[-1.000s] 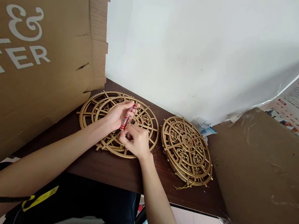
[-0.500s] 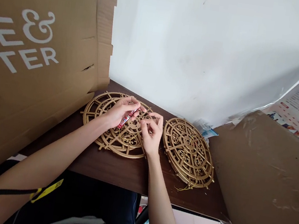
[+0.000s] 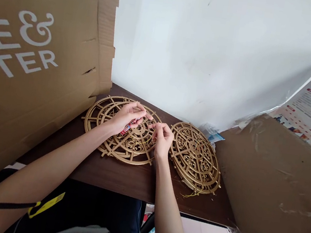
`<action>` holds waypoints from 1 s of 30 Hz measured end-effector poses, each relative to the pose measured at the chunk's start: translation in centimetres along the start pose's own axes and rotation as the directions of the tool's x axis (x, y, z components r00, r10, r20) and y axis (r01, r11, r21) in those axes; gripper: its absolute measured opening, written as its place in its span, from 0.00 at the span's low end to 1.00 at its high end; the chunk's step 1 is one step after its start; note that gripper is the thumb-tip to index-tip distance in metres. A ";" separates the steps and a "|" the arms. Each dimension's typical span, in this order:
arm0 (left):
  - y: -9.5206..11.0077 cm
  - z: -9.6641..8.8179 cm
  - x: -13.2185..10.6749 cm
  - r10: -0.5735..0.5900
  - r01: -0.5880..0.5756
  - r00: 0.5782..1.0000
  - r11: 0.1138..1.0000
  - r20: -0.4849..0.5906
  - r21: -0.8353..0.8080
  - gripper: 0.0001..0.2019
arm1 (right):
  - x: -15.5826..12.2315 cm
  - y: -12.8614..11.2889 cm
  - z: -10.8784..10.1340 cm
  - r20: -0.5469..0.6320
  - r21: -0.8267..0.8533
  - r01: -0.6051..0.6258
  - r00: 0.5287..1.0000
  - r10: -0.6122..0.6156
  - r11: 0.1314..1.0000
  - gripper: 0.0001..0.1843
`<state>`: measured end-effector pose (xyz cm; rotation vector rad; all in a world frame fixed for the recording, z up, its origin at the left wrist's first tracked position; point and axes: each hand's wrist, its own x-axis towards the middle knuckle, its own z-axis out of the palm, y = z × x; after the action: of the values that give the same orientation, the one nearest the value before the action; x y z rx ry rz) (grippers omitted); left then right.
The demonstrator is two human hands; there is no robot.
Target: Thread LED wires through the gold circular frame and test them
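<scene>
My left hand [image 3: 129, 117] is closed around a red printed lighter [image 3: 126, 129], mostly hidden by the fingers, above the left stack of gold openwork discs [image 3: 115, 153]. To its right, my right hand [image 3: 164, 135] is held in a pinch over the right edge of that stack, its fingertips apart from the left hand's. A thin yellow thread [image 3: 146, 142] runs over the top disc close to the right fingertips. What they pinch is too small to tell.
A second stack of gold discs [image 3: 196, 157] lies to the right on the dark brown table [image 3: 123, 178]. Cardboard stands on the left [image 3: 75, 42] and another cardboard sheet [image 3: 268, 180] on the right. Behind is a white wall [image 3: 196, 60], with a plastic packet [image 3: 212, 135] near it.
My right hand has drawn slightly right and down, away from the left hand. The left hand stays about in place, with the lighter now more covered. The view has shifted a little.
</scene>
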<state>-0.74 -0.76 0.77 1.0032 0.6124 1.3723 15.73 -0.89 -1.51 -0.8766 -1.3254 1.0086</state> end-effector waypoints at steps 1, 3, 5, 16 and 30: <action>0.0 0.0 0.0 -0.004 0.004 1.000 0.999 -0.013 0.033 0.06 | 0.1 0.0 0.0 -0.007 0.073 -0.039 0.999 0.039 0.997 0.16; -0.1 -0.2 0.1 -0.013 0.018 0.999 0.992 -0.034 0.129 0.08 | 0.4 -0.1 -0.2 -0.015 0.222 -0.104 0.994 0.110 0.969 0.15; -0.3 -0.4 0.2 -0.019 0.025 0.999 0.966 -0.026 0.259 0.10 | 0.7 -0.2 -0.6 -0.021 0.367 -0.154 0.985 0.173 0.917 0.15; -1.0 -0.7 0.1 -0.120 0.018 0.977 0.869 0.176 0.494 0.02 | 1.8 -0.4 -3.1 -0.038 0.799 -0.092 0.978 0.203 0.595 0.09; -1.7 -1.3 0.6 -0.111 -0.018 0.981 0.765 0.159 0.644 0.12 | 1.6 -0.2 -1.8 -0.119 0.676 -0.169 0.936 0.332 0.717 0.02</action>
<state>-0.94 0.23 -1.17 1.6398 0.9940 1.0051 17.51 0.63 -0.88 -0.6009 -0.5649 1.4230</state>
